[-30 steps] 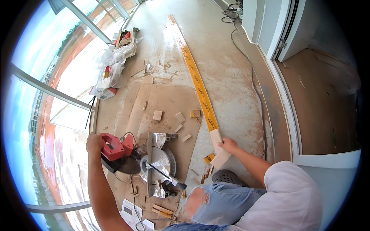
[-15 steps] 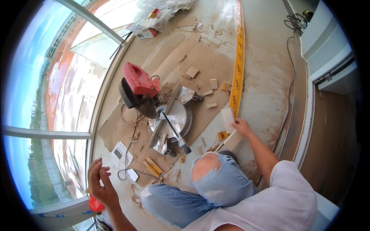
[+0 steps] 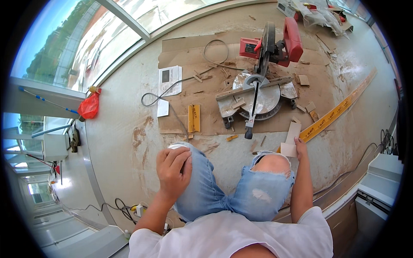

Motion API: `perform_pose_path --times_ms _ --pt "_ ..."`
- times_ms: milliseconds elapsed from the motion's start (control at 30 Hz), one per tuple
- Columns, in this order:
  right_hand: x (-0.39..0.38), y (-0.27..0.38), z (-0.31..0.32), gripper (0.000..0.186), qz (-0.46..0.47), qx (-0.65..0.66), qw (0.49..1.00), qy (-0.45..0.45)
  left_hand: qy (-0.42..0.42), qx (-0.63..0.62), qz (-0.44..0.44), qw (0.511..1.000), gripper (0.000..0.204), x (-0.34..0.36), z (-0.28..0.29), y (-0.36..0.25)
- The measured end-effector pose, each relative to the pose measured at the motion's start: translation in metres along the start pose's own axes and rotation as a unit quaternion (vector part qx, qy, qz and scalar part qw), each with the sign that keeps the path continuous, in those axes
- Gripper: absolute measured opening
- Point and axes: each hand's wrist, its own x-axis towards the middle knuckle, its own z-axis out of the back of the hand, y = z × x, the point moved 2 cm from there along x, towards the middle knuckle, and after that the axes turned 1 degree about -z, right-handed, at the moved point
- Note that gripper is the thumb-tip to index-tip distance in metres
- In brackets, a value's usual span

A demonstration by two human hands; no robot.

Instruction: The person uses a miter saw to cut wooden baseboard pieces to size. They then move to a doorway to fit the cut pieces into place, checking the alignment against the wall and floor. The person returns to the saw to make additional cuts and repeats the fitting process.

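Beige flat wooden piece [image 3: 288, 150] sits just past the right knee [image 3: 272, 165], right hand [image 3: 302, 148] closed on its end, guessing for steadiness. Left hand [image 3: 173, 170], half-curled, looks empty over the left leg [image 3: 198, 182]. Red-and-black mitre saw [image 3: 269, 96] sits on brown cardboard [image 3: 211, 118], probably sparing the floor [image 3: 118, 116].

Daylight fills the windows [image 3: 81, 47] at upper left, set in pale frames [image 3: 124, 18]; the grey floor [image 3: 116, 112] bears brown stains [image 3: 142, 133] and, at far left, bright glare [image 3: 64, 180]

The white paper sheet's [image 3: 173, 81] print is too small to read; a pale board [image 3: 288, 150] partly hides the right hand [image 3: 301, 148].
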Motion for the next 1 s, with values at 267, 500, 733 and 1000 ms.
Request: perform_pose_path --times_ms 267,500,733,1000 --pt "-0.032 0.022 0.038 0.04 0.007 0.104 0.994 0.012 0.03 -0.023 -0.027 0.999 0.012 -0.001 -0.008 0.006" --pt "-0.157 0.087 0.122 0.057 0.004 0.163 0.986 0.03 0.09 0.071 -0.079 0.99 0.012 0.013 0.002 -0.001" --pt "-0.325 0.249 0.179 0.05 -0.027 0.211 0.975 0.06 0.335 -0.008 -0.001 0.942 0.019 0.055 0.017 0.069" --pt "-0.482 0.374 0.174 0.056 0.006 0.294 0.956 0.001 0.41 0.068 -0.185 0.89 0.019 0.057 0.04 0.014"
